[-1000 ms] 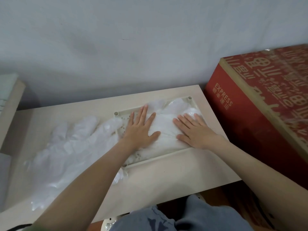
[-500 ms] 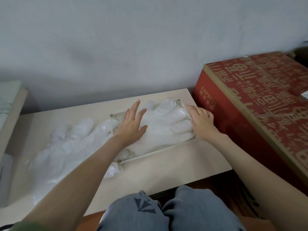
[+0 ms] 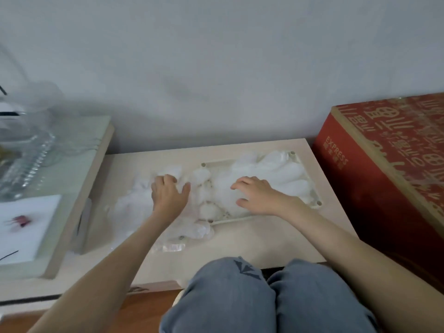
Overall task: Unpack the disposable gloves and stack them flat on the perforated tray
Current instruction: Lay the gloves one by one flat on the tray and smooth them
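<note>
A cream perforated tray [image 3: 314,193] lies on the right half of a low pale table [image 3: 276,239]. A stack of translucent white disposable gloves [image 3: 278,171] covers most of it. My right hand [image 3: 258,197] rests on the left part of that stack, palm down with fingers bent. More loose gloves [image 3: 131,205] lie spread on the table left of the tray, some reaching over its left rim. My left hand [image 3: 168,195] is on this loose pile, its fingers curled into the plastic and its thumb spread toward the tray.
A big red printed carton [image 3: 389,169] stands tight against the table's right side. On the left is a higher shelf [image 3: 79,169] with a clear glass vessel [image 3: 28,145] and a white sheet [image 3: 24,227]. A wall closes the back. My knees [image 3: 252,296] are at the front edge.
My left hand left the tray stack and moved left onto the loose gloves, curling its fingers. My right hand slid from the tray's right edge to the stack's left part. The view shifted.
</note>
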